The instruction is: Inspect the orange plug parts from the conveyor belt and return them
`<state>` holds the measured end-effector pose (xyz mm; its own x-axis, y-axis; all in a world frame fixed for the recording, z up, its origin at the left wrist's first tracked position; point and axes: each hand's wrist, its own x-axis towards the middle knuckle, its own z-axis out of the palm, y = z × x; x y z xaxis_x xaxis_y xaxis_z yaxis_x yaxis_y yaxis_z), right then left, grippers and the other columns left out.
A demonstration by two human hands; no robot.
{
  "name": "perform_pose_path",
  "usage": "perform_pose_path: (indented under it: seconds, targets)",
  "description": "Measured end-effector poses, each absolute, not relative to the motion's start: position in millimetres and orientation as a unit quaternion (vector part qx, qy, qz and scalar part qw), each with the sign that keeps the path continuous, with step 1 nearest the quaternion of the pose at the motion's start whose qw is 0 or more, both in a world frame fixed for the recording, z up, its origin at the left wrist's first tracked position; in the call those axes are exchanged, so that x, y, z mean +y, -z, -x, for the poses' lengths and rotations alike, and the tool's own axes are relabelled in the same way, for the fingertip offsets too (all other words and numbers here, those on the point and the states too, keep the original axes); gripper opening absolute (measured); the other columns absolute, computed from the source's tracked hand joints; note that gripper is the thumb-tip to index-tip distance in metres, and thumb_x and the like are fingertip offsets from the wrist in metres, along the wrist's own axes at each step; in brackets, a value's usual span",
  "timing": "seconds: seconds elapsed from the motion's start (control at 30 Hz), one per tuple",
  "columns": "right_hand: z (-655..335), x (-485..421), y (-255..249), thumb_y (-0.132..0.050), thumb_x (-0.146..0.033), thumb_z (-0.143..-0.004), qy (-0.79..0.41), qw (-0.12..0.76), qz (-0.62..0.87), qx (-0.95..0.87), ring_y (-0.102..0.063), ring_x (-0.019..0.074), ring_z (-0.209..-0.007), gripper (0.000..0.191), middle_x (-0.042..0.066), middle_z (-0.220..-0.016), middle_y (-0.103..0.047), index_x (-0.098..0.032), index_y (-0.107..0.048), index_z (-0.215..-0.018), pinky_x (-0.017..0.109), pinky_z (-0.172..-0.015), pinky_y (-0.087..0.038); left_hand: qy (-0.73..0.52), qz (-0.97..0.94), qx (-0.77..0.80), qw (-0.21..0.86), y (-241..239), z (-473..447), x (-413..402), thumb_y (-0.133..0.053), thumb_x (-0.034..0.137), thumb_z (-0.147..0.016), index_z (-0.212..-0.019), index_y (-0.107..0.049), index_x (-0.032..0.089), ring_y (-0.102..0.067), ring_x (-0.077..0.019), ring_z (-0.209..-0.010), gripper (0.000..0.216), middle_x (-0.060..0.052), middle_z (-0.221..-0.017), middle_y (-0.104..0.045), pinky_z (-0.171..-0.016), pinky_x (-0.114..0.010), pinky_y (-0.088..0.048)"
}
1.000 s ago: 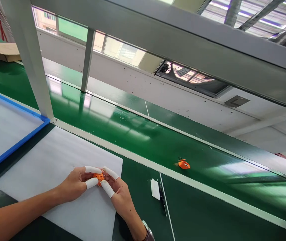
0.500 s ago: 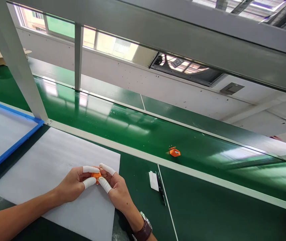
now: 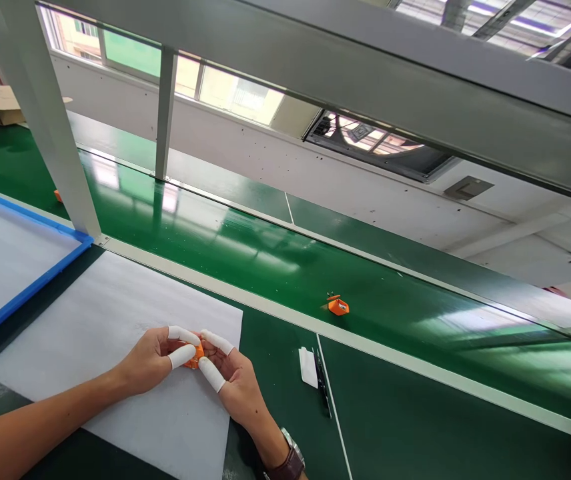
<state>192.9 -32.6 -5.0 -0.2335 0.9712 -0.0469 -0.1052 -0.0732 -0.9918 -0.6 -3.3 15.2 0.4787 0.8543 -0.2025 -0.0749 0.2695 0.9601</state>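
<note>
A small orange part (image 3: 195, 361) is pinched between my two hands, just above a white sheet. My left hand (image 3: 148, 363) grips its left side with thumb and index finger, both in white finger cots. On the other side, my right hand (image 3: 235, 380) holds the part with its thumb and fingertips, also in white cots. The fingers cover much of the part, so its exact kind cannot be made out. Beneath both hands lies the white foam-like sheet (image 3: 115, 307) on the dark green bench.
Beyond the pale rail (image 3: 275, 313) runs a glossy green belt (image 3: 245, 260) carrying an orange piece with small metal bits (image 3: 338, 307). A black pen-like tool (image 3: 322, 383) and white slip (image 3: 308, 367) lie right of the sheet. A blue-edged panel (image 3: 30, 287) and grey post (image 3: 60, 133) stand left.
The orange piece on the belt has moved left, and another orange bit now shows beside the left post. My left thumb has shifted further over the held part. The view has shifted slightly.
</note>
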Motion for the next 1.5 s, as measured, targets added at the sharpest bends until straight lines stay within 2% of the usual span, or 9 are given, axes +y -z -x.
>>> perform_pose_path:
  seconds: [0.2, 0.37, 0.53, 0.67, 0.8, 1.0, 1.13, 1.33, 1.5]
  targets:
    - [-193, -33, 5, -0.074, -0.042, -0.086, -0.574, 0.456, 0.45, -0.511, -0.066, 0.0299, -0.118, 0.047, 0.01, -0.125, -0.071, -0.023, -0.064, -0.128, 0.053, -0.107, -0.051, -0.344, -0.485, 0.362, 0.718, -13, 6, -5, -0.047, 0.023, -0.094, -0.116, -0.071, 0.021, -0.064, -0.0263, -0.116, 0.033, -0.007, -0.122, -0.07, -0.101, -0.041, -0.054]
    - [-195, -32, 7, -0.067, -0.041, -0.092, -0.542, 0.454, 0.458, -0.538, -0.068, 0.0276, -0.112, 0.04, 0.009, -0.123, -0.071, -0.026, -0.063, -0.129, 0.048, -0.099, -0.057, -0.362, -0.55, 0.332, 0.676, -12, 3, -11, -0.062, 0.011, -0.082, -0.121, -0.063, 0.024, -0.063, -0.0243, -0.117, 0.041, -0.007, -0.131, -0.061, -0.104, -0.039, -0.052]
    - [-212, -21, 12, -0.056, -0.025, -0.097, -0.271, 0.463, 0.491, -0.686, -0.066, 0.0238, -0.105, 0.028, 0.008, -0.119, -0.069, -0.028, -0.067, -0.123, 0.044, -0.094, -0.056, -0.372, -0.579, 0.405, 0.601, -8, 2, -10, -0.066, 0.022, -0.085, -0.117, -0.062, 0.022, -0.068, -0.023, -0.104, 0.033, -0.008, -0.118, -0.064, -0.097, -0.04, -0.057]
    - [-222, -11, 16, -0.059, -0.017, -0.094, -0.129, 0.436, 0.473, -0.755, -0.06, 0.0257, -0.114, 0.032, 0.008, -0.12, -0.069, -0.028, -0.065, -0.124, 0.048, -0.098, -0.052, -0.35, -0.564, 0.465, 0.586, 1, 10, -3, -0.067, 0.033, -0.087, -0.133, -0.055, 0.022, -0.064, -0.0265, -0.117, 0.048, -0.01, -0.125, -0.066, -0.107, -0.044, -0.051]
    - [-220, -9, 19, -0.062, -0.021, -0.093, -0.091, 0.363, 0.466, -0.802, -0.054, 0.0289, -0.124, 0.033, 0.01, -0.131, -0.065, -0.022, -0.063, -0.125, 0.051, -0.104, -0.048, -0.336, -0.573, 0.468, 0.583, 7, 14, 2, -0.07, 0.036, -0.086, -0.133, -0.057, 0.023, -0.061, -0.0286, -0.123, 0.051, -0.01, -0.131, -0.065, -0.111, -0.046, -0.047]
    - [-221, -9, 16, -0.058, -0.023, -0.095, -0.074, 0.363, 0.483, -0.793, -0.06, 0.0243, -0.096, 0.01, 0.007, -0.1, -0.069, -0.022, -0.068, -0.096, 0.044, -0.086, -0.052, -0.353, -0.576, 0.408, 0.615, 3, 6, -2, -0.076, 0.034, -0.082, -0.118, -0.066, 0.021, -0.065, -0.0273, -0.115, 0.04, -0.01, -0.121, -0.068, -0.105, -0.041, -0.051]
    - [-221, -7, 17, -0.061, -0.022, -0.092, -0.071, 0.36, 0.48, -0.797, -0.059, 0.0262, -0.102, 0.018, 0.009, -0.109, -0.068, -0.021, -0.065, -0.109, 0.046, -0.091, -0.051, -0.356, -0.563, 0.433, 0.607, -1, 3, 4, -0.08, 0.036, -0.076, -0.117, -0.066, 0.018, -0.066, -0.0289, -0.113, 0.047, -0.012, -0.118, -0.069, -0.102, -0.041, -0.052]
    - [-219, -6, 19, -0.063, -0.018, -0.087, -0.065, 0.36, 0.477, -0.799, -0.059, 0.0259, -0.104, 0.016, 0.008, -0.112, -0.067, -0.022, -0.067, -0.102, 0.044, -0.093, -0.05, -0.35, -0.661, 0.533, 0.394, -17, 0, 88, -0.077, 0.039, -0.075, -0.118, -0.068, 0.018, -0.068, -0.0273, -0.103, 0.048, -0.01, -0.115, -0.071, -0.097, -0.04, -0.053]
    - [-220, -5, 24, -0.063, -0.016, -0.087, -0.052, 0.366, 0.487, -0.791, -0.059, 0.0245, -0.098, 0.014, 0.008, -0.107, -0.066, -0.022, -0.067, -0.099, 0.042, -0.087, -0.052, -0.376, -0.655, 0.579, 0.308, -24, 0, 180, -0.074, 0.031, -0.081, -0.124, -0.062, 0.016, -0.067, -0.024, -0.102, 0.046, -0.008, -0.109, -0.071, -0.101, -0.041, -0.05]
